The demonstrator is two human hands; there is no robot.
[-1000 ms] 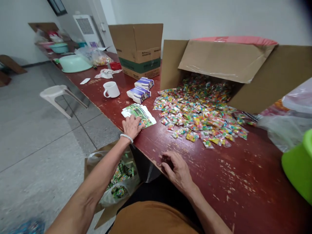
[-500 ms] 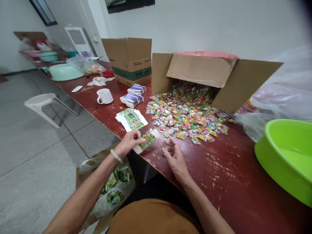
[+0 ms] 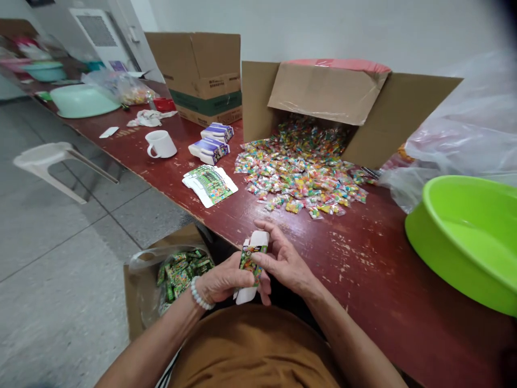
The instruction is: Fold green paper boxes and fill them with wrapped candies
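Observation:
A small green printed candy box (image 3: 252,264) with white end flaps sticking out is between my hands, close to my body at the table's edge. My left hand (image 3: 224,277) grips its lower left side, thumb across the front. From the right, my right hand (image 3: 285,258) holds the same box, thumb on its printed face. On the table ahead lies a fanned stack of flat green cartons (image 3: 212,185). Beyond my right hand spreads a heap of small clear candy packets (image 3: 299,178), spilling from a cardboard box (image 3: 323,99) on its side.
Purple cartons (image 3: 210,150) and a white mug (image 3: 160,144) stand behind the stack. A bright green basin (image 3: 420,237) is at the right. Below the table's edge, a lined carton holds filled green boxes (image 3: 181,272). A white stool (image 3: 44,156) stands left.
My left hand has brought the candy box down towards my body, and my right hand has come over to grip it too. The view has tilted downward.

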